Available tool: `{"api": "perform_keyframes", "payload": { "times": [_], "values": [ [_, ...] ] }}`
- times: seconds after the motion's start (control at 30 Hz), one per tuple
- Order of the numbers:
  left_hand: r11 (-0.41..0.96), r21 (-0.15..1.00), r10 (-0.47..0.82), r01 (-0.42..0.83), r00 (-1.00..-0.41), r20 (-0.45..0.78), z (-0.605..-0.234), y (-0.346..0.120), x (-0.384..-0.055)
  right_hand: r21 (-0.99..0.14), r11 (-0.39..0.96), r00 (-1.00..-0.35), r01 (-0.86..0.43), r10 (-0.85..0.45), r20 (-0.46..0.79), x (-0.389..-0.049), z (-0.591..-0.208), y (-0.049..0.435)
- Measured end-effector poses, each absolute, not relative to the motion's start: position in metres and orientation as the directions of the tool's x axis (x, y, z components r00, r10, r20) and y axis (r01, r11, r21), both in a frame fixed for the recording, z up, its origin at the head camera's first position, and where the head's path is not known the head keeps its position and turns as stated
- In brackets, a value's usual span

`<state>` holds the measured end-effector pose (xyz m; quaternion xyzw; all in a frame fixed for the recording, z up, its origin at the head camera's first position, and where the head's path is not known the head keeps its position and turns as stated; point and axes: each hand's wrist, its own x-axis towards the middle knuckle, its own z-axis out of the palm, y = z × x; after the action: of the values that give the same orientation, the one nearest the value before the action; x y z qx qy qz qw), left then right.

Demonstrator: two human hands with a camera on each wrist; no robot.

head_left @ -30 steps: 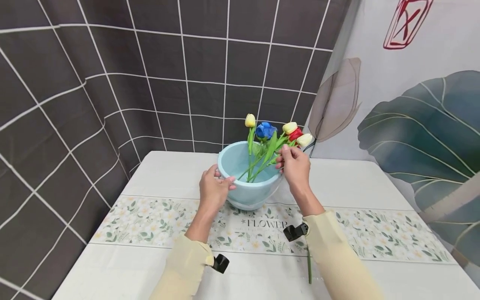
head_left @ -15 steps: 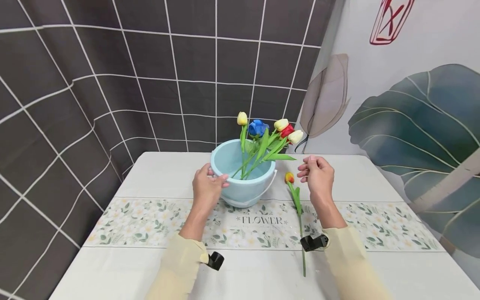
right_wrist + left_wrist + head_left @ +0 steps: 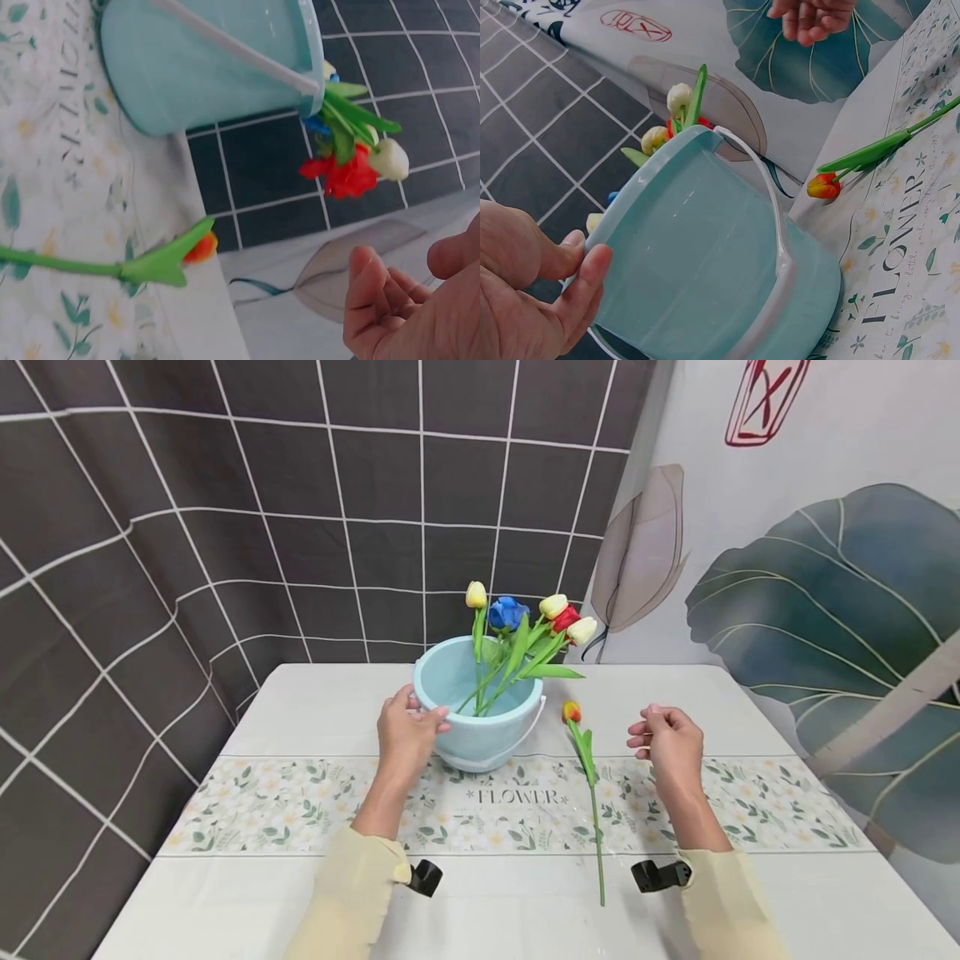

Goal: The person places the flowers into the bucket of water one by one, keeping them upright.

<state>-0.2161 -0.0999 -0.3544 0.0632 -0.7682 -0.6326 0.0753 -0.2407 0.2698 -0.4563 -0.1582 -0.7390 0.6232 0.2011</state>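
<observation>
A light blue bucket with a white handle stands on the table. My left hand pinches its rim on the near left, thumb and fingers on either side of the edge. Artificial flowers lean inside the bucket: a blue rose, a red flower, and pale yellow and white tulips. My right hand hovers right of the bucket with loosely curled fingers, holding nothing. Between it and the bucket, an orange-red tulip lies on the table, its green stem pointing toward me.
The white table carries a floral printed band with the word FLOWER. A dark gridded curtain hangs behind and at the left. At the right hangs a pale cloth printed with large leaves.
My right hand has left the flowers in the bucket and moved right and toward me, uncovering the lying tulip. The left hand stays at the rim. The head view has shifted slightly.
</observation>
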Motion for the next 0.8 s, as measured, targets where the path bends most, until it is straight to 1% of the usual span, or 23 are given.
{"api": "perform_keyframes", "payload": {
  "times": [0.13,0.17,0.2,0.3,0.4,0.5,0.63,0.73,0.8],
  "values": [
    [0.187,0.982,-0.192,0.002,-0.981,0.038,-0.354,-0.101,-0.216,-0.973,0.229,-0.869,0.009,0.483,0.105,-0.242,-0.478,0.283],
    [0.185,0.983,-0.192,0.002,-0.981,0.038,-0.354,-0.101,-0.216,-0.969,0.246,-0.867,0.031,0.488,0.097,-0.239,-0.48,0.283],
    [0.184,0.983,-0.191,0.003,-0.981,0.039,-0.354,-0.101,-0.216,-0.954,0.292,-0.858,0.067,0.504,0.094,-0.241,-0.488,0.285],
    [0.182,0.983,-0.192,0.004,-0.981,0.039,-0.354,-0.1,-0.215,-0.94,0.313,-0.865,0.139,0.5,0.038,-0.228,-0.488,0.276],
    [0.187,0.982,-0.193,0.001,-0.98,0.038,-0.354,-0.1,-0.215,-0.925,0.326,-0.882,0.197,0.47,-0.022,-0.211,-0.48,0.263],
    [0.191,0.982,-0.194,0.0,-0.98,0.037,-0.354,-0.1,-0.215,-0.91,0.325,-0.893,0.257,0.44,-0.095,-0.191,-0.463,0.244],
    [0.198,0.98,-0.194,-0.002,-0.98,0.037,-0.353,-0.1,-0.216,-0.904,0.284,-0.899,0.321,0.392,-0.196,-0.168,-0.438,0.22],
    [0.198,0.98,-0.191,-0.004,-0.981,0.034,-0.353,-0.101,-0.216,-0.9,0.265,-0.904,0.346,0.352,-0.244,-0.159,-0.431,0.21],
    [0.191,0.981,-0.188,-0.006,-0.982,0.031,-0.353,-0.101,-0.216,-0.893,0.266,-0.903,0.363,0.338,-0.267,-0.157,-0.434,0.208]
  ]
}}
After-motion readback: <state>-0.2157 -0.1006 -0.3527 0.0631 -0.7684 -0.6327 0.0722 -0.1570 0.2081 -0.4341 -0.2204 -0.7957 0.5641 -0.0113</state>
